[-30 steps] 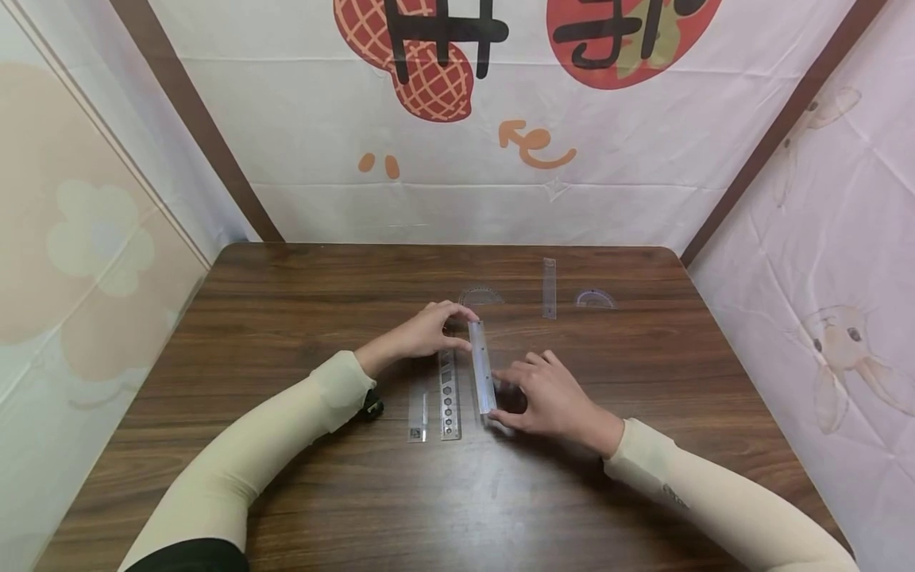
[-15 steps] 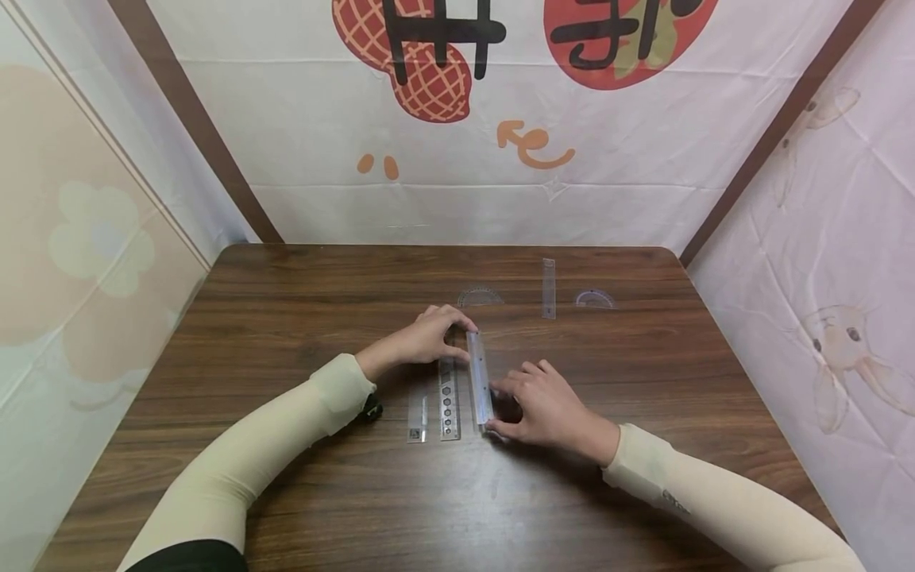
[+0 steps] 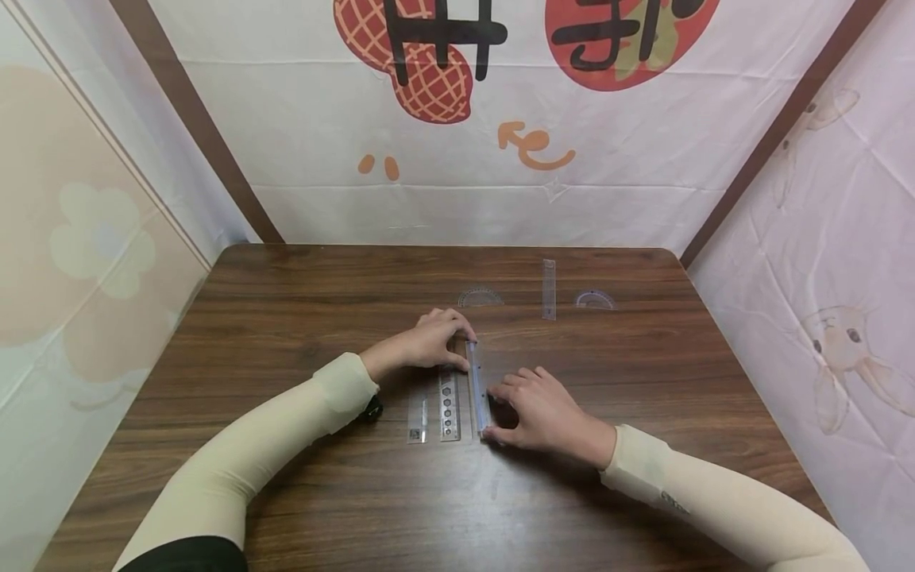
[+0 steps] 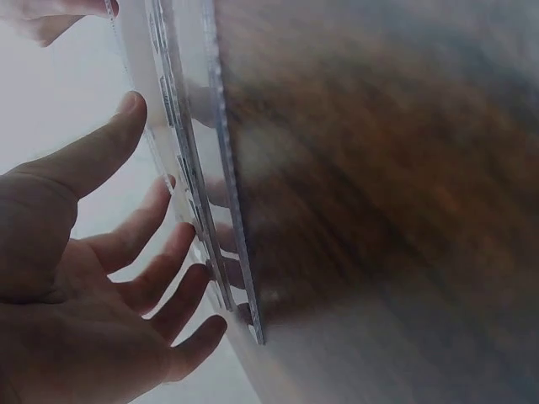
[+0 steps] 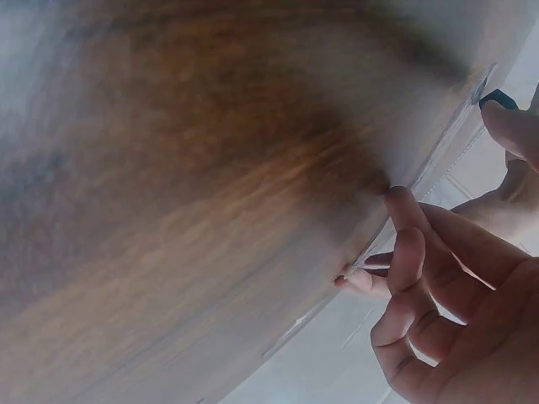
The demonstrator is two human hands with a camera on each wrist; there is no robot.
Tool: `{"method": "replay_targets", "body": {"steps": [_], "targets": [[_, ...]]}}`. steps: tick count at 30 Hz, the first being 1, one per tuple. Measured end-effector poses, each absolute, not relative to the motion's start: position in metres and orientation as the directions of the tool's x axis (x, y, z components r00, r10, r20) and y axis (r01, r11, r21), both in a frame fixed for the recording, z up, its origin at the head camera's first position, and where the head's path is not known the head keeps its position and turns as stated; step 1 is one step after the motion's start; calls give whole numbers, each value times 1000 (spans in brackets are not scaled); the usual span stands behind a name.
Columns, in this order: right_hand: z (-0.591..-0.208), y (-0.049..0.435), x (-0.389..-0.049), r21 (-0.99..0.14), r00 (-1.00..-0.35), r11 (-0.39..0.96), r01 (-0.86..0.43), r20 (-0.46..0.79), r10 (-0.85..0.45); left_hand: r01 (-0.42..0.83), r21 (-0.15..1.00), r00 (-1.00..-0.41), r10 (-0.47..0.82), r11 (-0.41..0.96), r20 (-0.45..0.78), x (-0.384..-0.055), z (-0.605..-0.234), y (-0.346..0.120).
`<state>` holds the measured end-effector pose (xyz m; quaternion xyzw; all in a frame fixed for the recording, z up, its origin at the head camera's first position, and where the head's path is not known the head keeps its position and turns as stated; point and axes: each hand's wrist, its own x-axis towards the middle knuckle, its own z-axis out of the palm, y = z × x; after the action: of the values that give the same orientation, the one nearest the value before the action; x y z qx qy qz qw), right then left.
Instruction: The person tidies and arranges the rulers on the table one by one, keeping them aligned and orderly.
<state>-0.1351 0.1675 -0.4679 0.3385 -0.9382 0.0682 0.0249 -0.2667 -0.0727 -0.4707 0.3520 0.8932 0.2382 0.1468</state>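
A clear ruler (image 3: 476, 389) with a bluish sheen stands lengthwise, low over the table, in the head view. My left hand (image 3: 434, 338) holds its far end between thumb and fingers. At its near end, my right hand (image 3: 549, 409) grips it, thumb low and fingers along the right side. Just left of it lies a stencil ruler (image 3: 449, 409) with shaped cut-outs, its far part hidden under my left hand. Further left is another clear ruler (image 3: 417, 421). In the left wrist view, the thumb and fingertips (image 4: 130, 105) meet the held ruler's edge (image 4: 126, 59).
On the brown wooden table (image 3: 343, 492), a clear protractor (image 3: 480, 298) lies beyond my left hand. Farther right are an upright-lying clear ruler (image 3: 549, 290) and a second protractor (image 3: 595, 299). Printed cloth walls (image 3: 322, 206) surround the table's back and sides.
Both hands have brought the held ruler toward me and slightly left, and lower to the table, alongside the stencil ruler. The other rulers and both protractors stay where they were.
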Motion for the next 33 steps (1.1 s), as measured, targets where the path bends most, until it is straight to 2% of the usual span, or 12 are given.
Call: {"method": "replay_targets", "body": {"steps": [14,23,33], "targets": [[-471,166,-134,-86,-764,760,-644,112,-635,590,475,-708,701,653,-85,-266,-470,-70],[-474,163,-133,-60,-763,762,-645,110,-637,621,475,-675,734,623,-80,-268,-470,-70],[-474,160,-131,-28,-763,766,-643,114,-636,637,429,-676,732,640,-88,-268,-472,-70]]}}
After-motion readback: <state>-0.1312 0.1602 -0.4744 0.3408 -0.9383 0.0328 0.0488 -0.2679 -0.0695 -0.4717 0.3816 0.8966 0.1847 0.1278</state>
